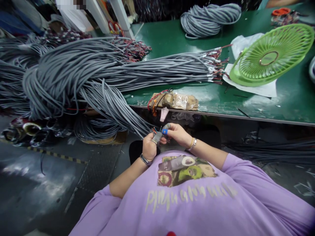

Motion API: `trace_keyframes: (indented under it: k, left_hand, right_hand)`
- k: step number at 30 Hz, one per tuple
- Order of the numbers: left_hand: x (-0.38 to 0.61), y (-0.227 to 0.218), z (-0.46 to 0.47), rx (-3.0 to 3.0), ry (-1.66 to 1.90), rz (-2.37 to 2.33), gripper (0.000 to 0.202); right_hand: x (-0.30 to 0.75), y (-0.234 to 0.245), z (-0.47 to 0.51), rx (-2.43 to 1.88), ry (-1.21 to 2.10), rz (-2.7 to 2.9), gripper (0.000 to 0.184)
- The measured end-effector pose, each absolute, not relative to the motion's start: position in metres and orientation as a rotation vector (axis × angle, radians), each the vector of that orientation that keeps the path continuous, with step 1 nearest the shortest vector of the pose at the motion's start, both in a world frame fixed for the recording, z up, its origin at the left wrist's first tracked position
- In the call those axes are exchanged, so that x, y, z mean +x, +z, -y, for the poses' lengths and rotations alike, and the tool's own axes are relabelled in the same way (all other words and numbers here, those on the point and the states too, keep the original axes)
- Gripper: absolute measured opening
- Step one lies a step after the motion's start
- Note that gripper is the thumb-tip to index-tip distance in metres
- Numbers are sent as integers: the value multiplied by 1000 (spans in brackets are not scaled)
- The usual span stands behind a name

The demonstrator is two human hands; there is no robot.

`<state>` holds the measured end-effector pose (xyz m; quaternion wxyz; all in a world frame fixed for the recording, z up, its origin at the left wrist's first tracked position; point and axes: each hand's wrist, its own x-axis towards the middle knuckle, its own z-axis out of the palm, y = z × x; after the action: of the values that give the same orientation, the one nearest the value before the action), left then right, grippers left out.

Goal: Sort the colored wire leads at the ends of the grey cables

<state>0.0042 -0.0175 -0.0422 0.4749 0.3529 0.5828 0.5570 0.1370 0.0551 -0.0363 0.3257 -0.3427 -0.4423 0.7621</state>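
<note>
Both my hands meet just below the table edge, above my lilac shirt. My left hand (149, 146) is closed around the end of a grey cable (128, 123), with tape wrapped on its thumb. My right hand (177, 133) pinches the short coloured wires (156, 130) that stick out of that cable end; its fingertips wear grey and blue tape. The cable runs up and left into a big bundle of grey cables (73, 72) draped over the table's left end.
The green table (290, 101) carries a long sheaf of cut cables (172, 68) with stripped ends, a cable coil (209, 19) at the back, a green fan grille (273, 54) on white paper, and a small taped block (177, 101) at the near edge. More coils lie on the floor at left.
</note>
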Motion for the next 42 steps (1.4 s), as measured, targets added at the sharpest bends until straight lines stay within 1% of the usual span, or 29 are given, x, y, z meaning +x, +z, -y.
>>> trace_keyframes:
  k: [3, 6, 13, 16, 18, 23, 26, 31, 36, 42]
  left_hand:
    - [5, -44, 15, 787, 1446, -1402, 27]
    - [6, -45, 15, 765, 1455, -1382, 26]
    - [8, -35, 18, 846, 1357, -1422, 30]
    - [8, -35, 18, 849, 1357, -1430, 31]
    - [7, -37, 18, 822, 1412, -1424, 29]
    - [8, -39, 17, 759, 1481, -1379, 26]
    - [9, -38, 17, 754, 1458, -1377, 27]
    - [9, -38, 18, 781, 1408, -1387, 28]
    - [8, -37, 20, 835, 1336, -1386, 28]
    - [6, -38, 21, 888, 1286, -1397, 27]
  right_hand:
    - [137, -36, -54, -931, 1936, 1151, 26]
    - [137, -35, -55, -951, 1967, 1122, 24]
    - [134, -28, -58, -966, 2047, 1188, 36]
    - [131, -26, -56, -967, 2058, 1163, 38]
    - [131, -27, -56, -970, 2056, 1125, 36]
    - [133, -32, -58, -1012, 1998, 968, 24]
    - [136, -32, -60, -973, 2083, 946, 22]
    - [136, -28, -60, -869, 2127, 1026, 35]
    - [132, -25, -61, -642, 2234, 1204, 31]
    - [128, -26, -61, -665, 2241, 1226, 32]
